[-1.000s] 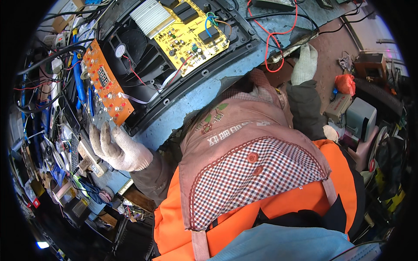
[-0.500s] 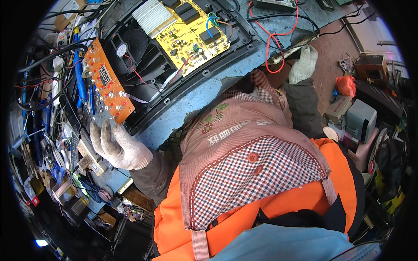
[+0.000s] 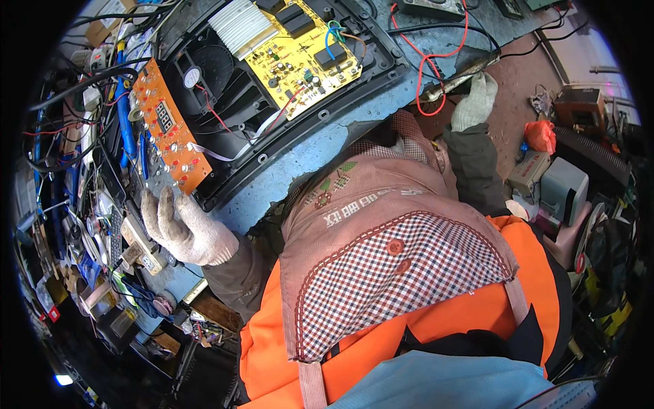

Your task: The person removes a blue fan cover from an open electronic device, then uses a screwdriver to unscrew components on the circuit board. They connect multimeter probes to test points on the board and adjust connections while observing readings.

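Note:
My left hand (image 3: 187, 228), in a soiled white knit glove, is palm up with its fingers apart and nothing in it. It is just below an orange control board (image 3: 165, 123) with a digit display, which leans on the rim of an opened black housing (image 3: 286, 140). Inside the housing are a yellow circuit board (image 3: 303, 75), a ribbed metal heat sink (image 3: 240, 28) and a black fan (image 3: 212, 67). My right hand (image 3: 475, 102), also gloved, is at the table's right edge. Its fingers are bent together, and whatever they grip is hidden.
A meter box (image 3: 436, 7) with a looped red lead (image 3: 424, 68) lies on the worn blue table (image 3: 327, 140). Tangled cables and tools (image 3: 122, 116) crowd the left, beside a power strip (image 3: 142, 245). At right are a red plastic bag (image 3: 539, 136) and a pale container (image 3: 564, 189).

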### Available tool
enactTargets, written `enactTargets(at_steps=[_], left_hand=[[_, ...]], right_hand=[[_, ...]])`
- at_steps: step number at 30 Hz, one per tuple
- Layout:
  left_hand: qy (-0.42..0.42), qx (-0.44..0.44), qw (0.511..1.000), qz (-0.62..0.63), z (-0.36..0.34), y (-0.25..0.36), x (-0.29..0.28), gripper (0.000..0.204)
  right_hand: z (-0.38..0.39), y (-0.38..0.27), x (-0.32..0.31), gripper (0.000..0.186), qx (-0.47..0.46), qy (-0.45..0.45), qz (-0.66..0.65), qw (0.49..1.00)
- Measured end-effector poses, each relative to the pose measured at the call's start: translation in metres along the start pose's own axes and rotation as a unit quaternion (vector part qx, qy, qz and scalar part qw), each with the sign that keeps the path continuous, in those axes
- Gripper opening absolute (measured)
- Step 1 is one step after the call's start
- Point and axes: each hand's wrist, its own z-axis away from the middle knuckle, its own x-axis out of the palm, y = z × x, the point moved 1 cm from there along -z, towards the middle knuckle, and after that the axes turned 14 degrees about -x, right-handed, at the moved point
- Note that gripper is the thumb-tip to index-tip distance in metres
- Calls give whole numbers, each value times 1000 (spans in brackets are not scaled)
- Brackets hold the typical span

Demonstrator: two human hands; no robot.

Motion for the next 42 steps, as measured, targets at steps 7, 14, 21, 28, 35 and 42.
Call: enactTargets(at_steps=[7,14,21,28,35,42], left_hand=[[-7,15,1000,-9,-1,0,-1,27],[9,14,1000,1,-1,-6,1,21],[1,11,999,-34,-1,4,0,26],[-5,17,999,-27,-2,3,0,24],[-9,10,1000,-6,-2,-2,3,24],[-3,16,999,-28,0,-1,0,22]], right_hand=[[-3,6,-3,38,-3,-4,-9,1000],[2,-11,-4,34,71,-24,-15,997],[64,37,-37,40,128,-173,50,975],[85,103,-74,50,148,-300,249,909],[84,169,-96,46,163,-294,251,908],[127,187,-94,47,201,-374,299,855]])
